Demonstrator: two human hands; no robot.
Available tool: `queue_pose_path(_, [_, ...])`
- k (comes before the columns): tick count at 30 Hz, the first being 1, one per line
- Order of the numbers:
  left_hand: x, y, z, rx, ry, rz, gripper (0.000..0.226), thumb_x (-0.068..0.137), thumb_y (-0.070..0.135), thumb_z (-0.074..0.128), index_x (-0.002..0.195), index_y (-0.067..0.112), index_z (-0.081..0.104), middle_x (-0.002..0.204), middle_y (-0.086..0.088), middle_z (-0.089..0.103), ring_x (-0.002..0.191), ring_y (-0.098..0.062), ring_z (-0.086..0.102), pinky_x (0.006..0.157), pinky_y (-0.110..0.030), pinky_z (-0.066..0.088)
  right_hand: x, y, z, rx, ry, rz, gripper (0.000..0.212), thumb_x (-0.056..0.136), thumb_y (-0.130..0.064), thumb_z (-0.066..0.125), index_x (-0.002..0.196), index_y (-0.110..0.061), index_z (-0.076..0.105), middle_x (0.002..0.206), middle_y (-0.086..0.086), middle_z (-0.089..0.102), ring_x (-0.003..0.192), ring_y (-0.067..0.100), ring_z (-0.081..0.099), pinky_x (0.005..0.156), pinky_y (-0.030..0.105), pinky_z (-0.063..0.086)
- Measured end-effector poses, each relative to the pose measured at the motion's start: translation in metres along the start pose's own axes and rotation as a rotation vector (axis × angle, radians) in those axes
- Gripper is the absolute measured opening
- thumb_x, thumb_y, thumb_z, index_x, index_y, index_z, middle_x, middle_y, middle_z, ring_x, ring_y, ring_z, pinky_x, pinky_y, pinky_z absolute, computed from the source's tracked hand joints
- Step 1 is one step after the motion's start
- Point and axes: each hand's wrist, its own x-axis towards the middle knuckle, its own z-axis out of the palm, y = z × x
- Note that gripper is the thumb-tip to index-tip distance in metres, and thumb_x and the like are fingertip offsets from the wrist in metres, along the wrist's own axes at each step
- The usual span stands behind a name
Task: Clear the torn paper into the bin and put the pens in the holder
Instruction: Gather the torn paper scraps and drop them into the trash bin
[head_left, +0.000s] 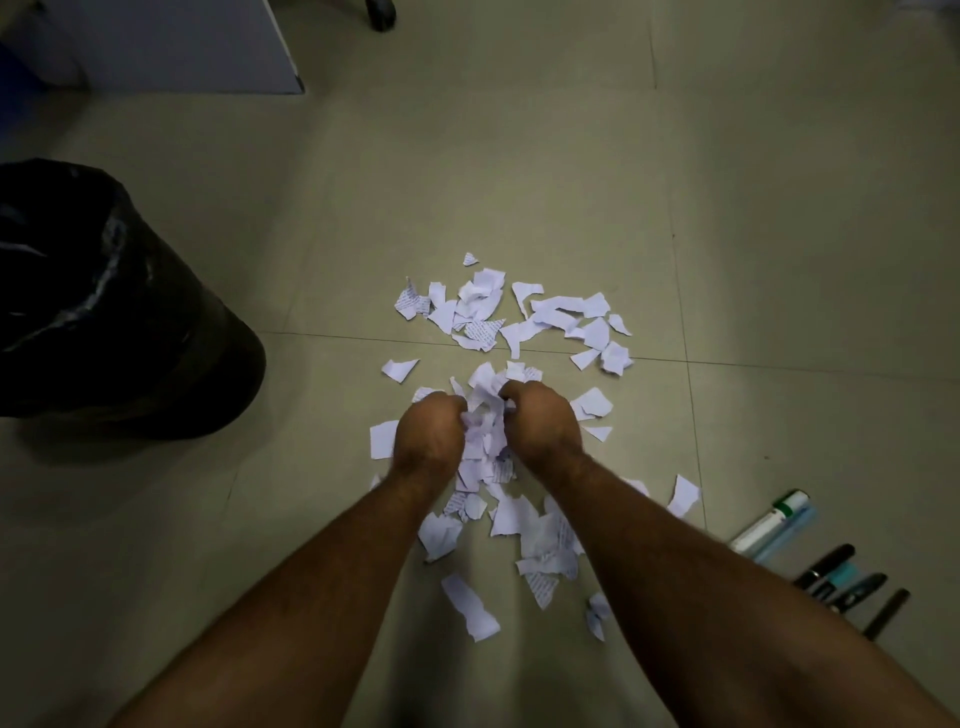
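Observation:
Torn white paper pieces (550, 317) lie scattered over the tiled floor in the middle of the view. My left hand (428, 428) and my right hand (540, 418) are side by side low over the pile, fingers curled round a bunch of scraps (484, 410) squeezed between them. More scraps (540, 535) lie between my forearms. Several pens and markers (826, 566) lie on the floor at the lower right. A black bin (119, 306) with a black liner stands at the left. No pen holder is in view.
A white cabinet or panel (171, 47) stands at the top left, and a dark chair castor (382, 13) is at the top middle. Beige floor tiles (519, 156) stretch beyond the paper.

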Motion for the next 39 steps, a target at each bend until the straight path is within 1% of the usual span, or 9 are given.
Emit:
queue_pose_path(5, [-0.001, 0.004, -0.024, -0.096, 0.118, -0.077, 0.023, 0.089, 0.006, 0.055, 0.103, 0.009, 0.073, 0.106, -0.014, 0.071, 0.096, -0.031, 0.066, 0.081, -0.032, 0.050, -0.005, -0.005, -0.011, 0.142, 0.116, 0.103, 0.030, 0.094, -0.022, 0.058, 0.122, -0.015, 0.066, 0.122, 0.008, 0.067, 0.108, 0.028, 0.062, 0.092, 0.033, 0.048])
queue_pose_path(9, [-0.003, 0.015, -0.055, -0.172, 0.134, -0.081, 0.015, 0.082, 0.002, 0.055, 0.083, 0.005, 0.069, 0.093, -0.016, 0.071, 0.087, -0.033, 0.066, 0.066, -0.028, 0.041, -0.006, -0.017, -0.032, 0.236, 0.238, 0.148, 0.024, 0.091, -0.016, 0.057, 0.112, -0.014, 0.069, 0.114, 0.008, 0.069, 0.103, 0.028, 0.063, 0.086, 0.029, 0.045])
queue_pose_path(14, [-0.007, 0.023, -0.106, -0.200, 0.211, -0.021, 0.019, 0.082, 0.006, 0.057, 0.089, 0.010, 0.074, 0.094, -0.012, 0.073, 0.087, -0.030, 0.067, 0.071, -0.029, 0.048, -0.009, -0.053, -0.070, 0.319, 0.311, 0.116, 0.023, 0.086, -0.012, 0.057, 0.105, -0.015, 0.071, 0.107, 0.005, 0.072, 0.098, 0.026, 0.065, 0.083, 0.029, 0.047])
queue_pose_path(18, [-0.010, 0.016, -0.155, -0.195, 0.277, 0.039, 0.018, 0.082, 0.008, 0.058, 0.086, 0.010, 0.075, 0.090, -0.015, 0.073, 0.085, -0.034, 0.065, 0.071, -0.032, 0.051, -0.004, -0.093, -0.094, 0.441, 0.333, 0.076, 0.020, 0.085, -0.011, 0.060, 0.099, -0.017, 0.072, 0.101, 0.003, 0.073, 0.094, 0.024, 0.066, 0.078, 0.027, 0.047])
queue_pose_path(23, [-0.019, -0.025, -0.234, -0.181, 0.372, 0.001, 0.019, 0.079, 0.009, 0.060, 0.087, 0.014, 0.076, 0.090, -0.011, 0.074, 0.085, -0.032, 0.066, 0.073, -0.030, 0.049, -0.002, -0.167, -0.124, 0.561, 0.317, -0.068, 0.016, 0.084, -0.011, 0.061, 0.093, -0.017, 0.073, 0.092, 0.000, 0.074, 0.085, 0.019, 0.066, 0.069, 0.021, 0.040])
queue_pose_path(26, [-0.031, -0.056, -0.284, -0.201, 0.437, -0.059, 0.018, 0.081, 0.012, 0.060, 0.090, 0.014, 0.076, 0.092, -0.012, 0.074, 0.090, -0.033, 0.067, 0.074, -0.031, 0.051, 0.001, -0.226, -0.136, 0.623, 0.305, -0.149, 0.014, 0.080, -0.013, 0.062, 0.087, -0.021, 0.072, 0.083, -0.002, 0.072, 0.078, 0.019, 0.065, 0.068, 0.026, 0.048])
queue_pose_path(31, [-0.059, -0.125, -0.349, -0.255, 0.604, -0.215, 0.018, 0.080, 0.007, 0.056, 0.085, 0.009, 0.074, 0.086, -0.011, 0.073, 0.078, -0.025, 0.065, 0.070, -0.027, 0.049, 0.001, -0.325, -0.137, 0.624, 0.245, -0.329, 0.014, 0.079, -0.013, 0.062, 0.087, -0.019, 0.072, 0.080, -0.001, 0.072, 0.076, 0.020, 0.064, 0.071, 0.029, 0.051])
queue_pose_path(34, [-0.069, -0.161, -0.365, -0.279, 0.653, -0.316, 0.018, 0.085, 0.010, 0.056, 0.090, 0.007, 0.073, 0.093, -0.016, 0.072, 0.081, -0.030, 0.063, 0.071, -0.029, 0.046, -0.001, -0.377, -0.125, 0.570, 0.177, -0.378, 0.016, 0.083, -0.014, 0.060, 0.092, -0.018, 0.073, 0.089, 0.003, 0.073, 0.082, 0.023, 0.065, 0.071, 0.026, 0.047])
queue_pose_path(39, [-0.065, -0.210, -0.361, -0.198, 0.617, -0.410, 0.023, 0.092, 0.026, 0.057, 0.084, 0.008, 0.069, 0.089, -0.015, 0.070, 0.082, -0.033, 0.064, 0.067, -0.030, 0.046, 0.004, -0.428, -0.086, 0.409, 0.081, -0.436, 0.016, 0.087, -0.019, 0.060, 0.097, -0.015, 0.071, 0.095, 0.008, 0.072, 0.088, 0.026, 0.065, 0.069, 0.024, 0.041])
